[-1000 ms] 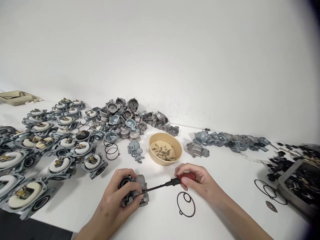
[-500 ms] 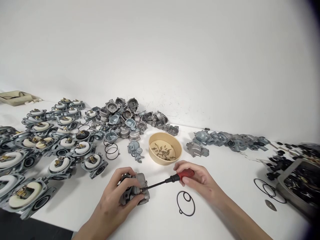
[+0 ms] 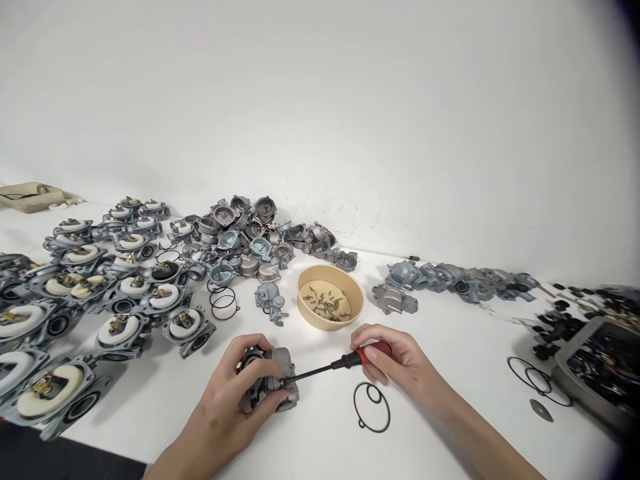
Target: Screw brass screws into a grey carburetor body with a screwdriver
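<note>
My left hand [image 3: 235,393] is wrapped round a grey metal carburetor [image 3: 283,363] and holds it on its side on the white table. Fingers cover much of its body. A red-and-black screwdriver [image 3: 345,362] lies in the grip of my right hand [image 3: 400,363], its shaft pointing left. The tip meets a small brass-coloured screw [image 3: 280,383] at the carburetor's side, close to my left fingertips. Just behind both hands stands a round yellow tub [image 3: 305,313] with many small screws in it. Two black rubber rings [image 3: 373,427] lie below the screwdriver.
Rows of carburetor bodies with white floats [image 3: 120,330] fill the left side. Metal float bowls [image 3: 225,213] are heaped at the back, with more carburetors [image 3: 460,280] along the wall at right. A grey bin [image 3: 575,360] of black parts stands at the right edge.
My right hand has turned slightly on the screwdriver's handle, its fingers shifting position. The left hand and the carburetor stay in place.
</note>
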`<state>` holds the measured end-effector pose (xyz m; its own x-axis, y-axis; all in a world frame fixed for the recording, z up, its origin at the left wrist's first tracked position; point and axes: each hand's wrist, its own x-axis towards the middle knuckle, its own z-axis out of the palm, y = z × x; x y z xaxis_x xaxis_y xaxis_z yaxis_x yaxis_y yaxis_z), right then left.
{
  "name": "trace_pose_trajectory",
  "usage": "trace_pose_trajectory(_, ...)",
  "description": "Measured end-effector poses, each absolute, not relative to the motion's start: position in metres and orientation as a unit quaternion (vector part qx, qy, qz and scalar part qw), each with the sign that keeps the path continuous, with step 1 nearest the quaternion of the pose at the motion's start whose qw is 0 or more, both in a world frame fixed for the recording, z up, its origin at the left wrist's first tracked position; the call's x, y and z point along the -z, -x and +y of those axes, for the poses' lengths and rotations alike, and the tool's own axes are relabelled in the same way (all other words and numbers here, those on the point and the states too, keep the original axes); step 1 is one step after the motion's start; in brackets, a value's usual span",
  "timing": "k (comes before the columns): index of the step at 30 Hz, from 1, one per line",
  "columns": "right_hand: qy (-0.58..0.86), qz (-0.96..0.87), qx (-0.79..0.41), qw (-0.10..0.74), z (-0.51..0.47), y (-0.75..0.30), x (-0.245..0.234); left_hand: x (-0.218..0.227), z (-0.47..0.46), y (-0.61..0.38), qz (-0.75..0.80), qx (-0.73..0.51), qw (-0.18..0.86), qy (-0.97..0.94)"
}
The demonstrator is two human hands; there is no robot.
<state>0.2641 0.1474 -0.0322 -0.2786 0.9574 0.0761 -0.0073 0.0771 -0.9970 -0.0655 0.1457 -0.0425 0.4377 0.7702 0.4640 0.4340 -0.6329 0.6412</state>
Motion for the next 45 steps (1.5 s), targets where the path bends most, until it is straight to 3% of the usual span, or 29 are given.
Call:
trace_pose_trajectory(3,0.408,-0.609,-0.506,0.454,0.1464,-0.2631,0.0294,0.0407,0.1458,0.0662,0.360,-0.377,0.225,-0.823)
trace_pose_trajectory(8,0.439,-0.589,-0.541,0.410,0.1489,-0.2641,0.0325,0.0359,0.1452,0.0671,0.357,-0.362,0.226,-0.831)
trace_pose_trajectory(13,0.415,-0.623,-0.496,0.440,0.1505,-0.2640,0.0307,0.0330,0.1451,0.0675,0.354,-0.359,0.220,-0.835)
trace_pose_trajectory(18,0.451,-0.588,-0.526,0.418,0.1503,-0.2624,0.0344,0.0338,0.1447,0.0684,0.354,-0.358,0.234,-0.832)
trace_pose_trajectory(23,0.414,-0.603,-0.507,0.456,0.1494,-0.2642,0.0364,0.0349,0.1451,0.0681,0.346,-0.360,0.241,-0.832)
trace_pose_trajectory(28,0.445,-0.573,-0.543,0.422,0.1491,-0.2632,0.0369,0.0346,0.1452,0.0673,0.354,-0.372,0.234,-0.825)
trace_pose_trajectory(33,0.417,-0.586,-0.527,0.453,0.1479,-0.2625,0.0317,0.0332,0.1452,0.0674,0.349,-0.366,0.230,-0.831)
trace_pose_trajectory(39,0.450,-0.581,-0.538,0.413,0.1485,-0.2630,0.0341,0.0332,0.1447,0.0677,0.355,-0.361,0.247,-0.826)
trace_pose_trajectory(45,0.431,-0.576,-0.539,0.439,0.1496,-0.2625,0.0349,0.0354,0.1442,0.0677,0.356,-0.362,0.257,-0.823)
